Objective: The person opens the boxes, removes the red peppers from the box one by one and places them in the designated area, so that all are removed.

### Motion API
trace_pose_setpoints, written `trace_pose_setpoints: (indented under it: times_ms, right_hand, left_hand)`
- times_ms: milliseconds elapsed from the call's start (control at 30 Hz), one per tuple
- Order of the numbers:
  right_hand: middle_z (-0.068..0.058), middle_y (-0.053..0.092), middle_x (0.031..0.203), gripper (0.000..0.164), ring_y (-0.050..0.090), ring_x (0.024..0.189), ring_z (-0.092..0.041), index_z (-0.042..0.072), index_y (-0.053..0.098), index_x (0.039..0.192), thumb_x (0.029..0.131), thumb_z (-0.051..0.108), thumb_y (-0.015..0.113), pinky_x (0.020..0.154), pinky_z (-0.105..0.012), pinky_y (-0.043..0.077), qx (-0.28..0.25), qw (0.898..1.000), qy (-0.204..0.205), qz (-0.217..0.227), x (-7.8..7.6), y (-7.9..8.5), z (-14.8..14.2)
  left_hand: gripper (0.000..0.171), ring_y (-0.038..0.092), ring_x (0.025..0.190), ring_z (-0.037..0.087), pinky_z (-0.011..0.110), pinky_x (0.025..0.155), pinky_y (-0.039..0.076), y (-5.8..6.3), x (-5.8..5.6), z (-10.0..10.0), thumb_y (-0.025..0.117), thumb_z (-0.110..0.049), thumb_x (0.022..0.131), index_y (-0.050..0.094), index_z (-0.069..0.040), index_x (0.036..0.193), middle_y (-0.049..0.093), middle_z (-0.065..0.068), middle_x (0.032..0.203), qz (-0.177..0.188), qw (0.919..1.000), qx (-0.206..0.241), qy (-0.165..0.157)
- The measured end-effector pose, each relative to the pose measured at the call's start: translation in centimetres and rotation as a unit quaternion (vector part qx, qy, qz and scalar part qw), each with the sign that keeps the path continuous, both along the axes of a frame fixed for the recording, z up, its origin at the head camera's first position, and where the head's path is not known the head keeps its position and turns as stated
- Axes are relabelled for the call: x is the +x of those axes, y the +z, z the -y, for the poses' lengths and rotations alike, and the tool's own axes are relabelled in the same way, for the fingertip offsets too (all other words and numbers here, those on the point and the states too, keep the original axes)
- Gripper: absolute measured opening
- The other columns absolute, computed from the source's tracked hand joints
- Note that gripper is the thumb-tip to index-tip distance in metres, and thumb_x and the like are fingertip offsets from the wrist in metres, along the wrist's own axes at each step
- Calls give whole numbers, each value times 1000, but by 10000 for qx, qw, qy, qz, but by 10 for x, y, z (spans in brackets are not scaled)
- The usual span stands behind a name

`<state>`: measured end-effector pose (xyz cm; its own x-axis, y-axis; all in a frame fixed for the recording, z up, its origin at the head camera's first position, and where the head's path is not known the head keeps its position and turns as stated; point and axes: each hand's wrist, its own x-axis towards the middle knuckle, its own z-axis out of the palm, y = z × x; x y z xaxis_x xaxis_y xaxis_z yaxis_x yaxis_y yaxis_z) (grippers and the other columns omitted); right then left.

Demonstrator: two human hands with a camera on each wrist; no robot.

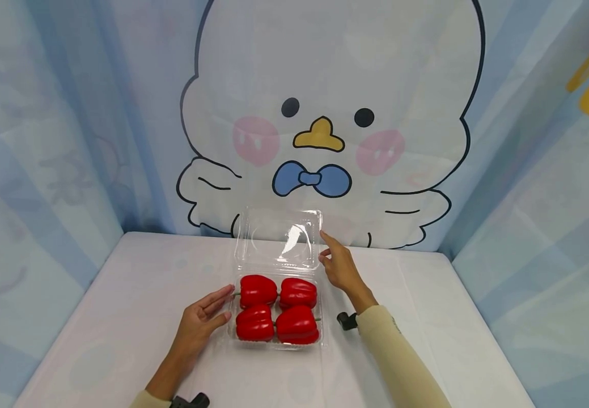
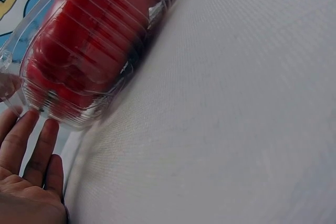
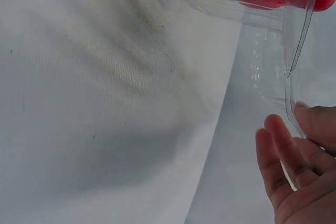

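Note:
A clear plastic box (image 1: 276,345) sits on the table, its hinged lid (image 1: 268,249) raised at the back. Several red bell peppers (image 1: 297,324) lie inside in two rows, some with green stems showing. My left hand (image 1: 199,323) is at the box's left side, fingers nearly straight; in the left wrist view its fingertips (image 2: 50,127) are at the ribbed wall and the thumb is by the rim. At the lid's right edge is my right hand (image 1: 342,266). The right wrist view shows the lid edge between its thumb (image 3: 317,121) and index finger, other fingers loosely extended.
The box stands on a white-covered table (image 1: 401,317). Behind the table hangs a cloth backdrop (image 1: 325,68) with a cartoon bird, close to the raised lid. Pale blue curtains (image 1: 34,170) stand at both sides. Black wrist mounts (image 1: 346,321) show near both sleeves.

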<state>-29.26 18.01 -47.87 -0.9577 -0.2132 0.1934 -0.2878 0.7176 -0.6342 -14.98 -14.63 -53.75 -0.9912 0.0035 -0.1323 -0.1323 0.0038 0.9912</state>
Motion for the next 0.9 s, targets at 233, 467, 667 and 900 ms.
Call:
trace_pose_setpoints:
  times_ms: [233, 467, 667, 900]
  right_hand:
    - [-24, 54, 157, 67, 68, 123, -38, 5, 37, 164, 103, -1, 63, 100, -48, 63, 177, 9993, -76, 315, -1, -3, -1]
    - [-22, 47, 163, 65, 63, 131, -40, 3, 39, 163, 103, 2, 64, 111, -54, 55, 241, 9996, -159, 55, 2, -2, 0]
    - [-18, 53, 158, 65, 61, 132, -40, 11, 45, 160, 101, 11, 72, 105, -52, 59, 253, 9981, -265, -502, 17, 9, 4]
    - [-13, 56, 153, 70, 59, 130, -34, 17, 49, 158, 96, 25, 81, 103, -49, 62, 61, 9981, -132, -595, 46, 25, 10]
  left_hand:
    - [62, 48, 154, 21, 29, 116, 44, -2, -1, 1, 79, -20, 98, 56, -17, 155, 57, -1, 159, -136, 9999, 6, -86]
    - [61, 48, 153, 24, 22, 112, 47, -4, -1, 1, 78, -18, 98, 57, -15, 154, 58, 1, 158, -223, 9997, -48, -62]
    - [61, 48, 154, 24, 26, 114, 47, -3, -1, 2, 77, -17, 98, 56, -15, 155, 58, 1, 159, -159, 9998, -7, -87]
    - [60, 49, 153, 22, 27, 115, 46, -2, -1, 3, 77, -16, 98, 56, -15, 155, 58, 0, 159, -96, 9999, 63, -94]
